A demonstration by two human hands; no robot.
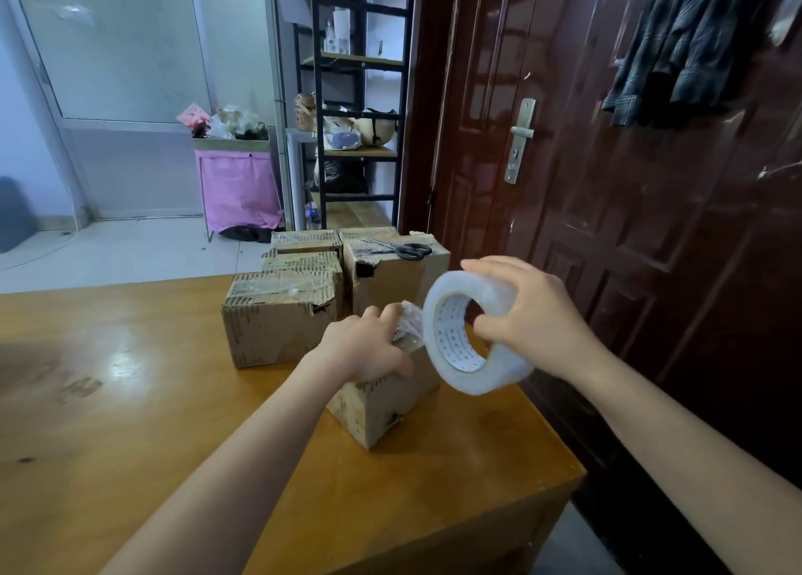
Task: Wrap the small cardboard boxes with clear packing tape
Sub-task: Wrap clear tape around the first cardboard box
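A small cardboard box [382, 405] stands near the right edge of the wooden table [130, 401]. My left hand [369, 344] rests on its top, thumb curled down the near side, fingers over a crinkled end of clear tape [410, 323]. My right hand [534, 318] grips a large roll of clear packing tape [473, 336] just right of the box, thumb through the core. The tape runs from the roll to the box top.
Several taped cardboard boxes [277, 318] stand behind, one taller box [395, 271] carrying black-handled scissors [408, 250]. A dark red door [607, 184] is close on the right. A black shelf rack [351, 97] and a pink bin [236, 184] stand beyond the table.
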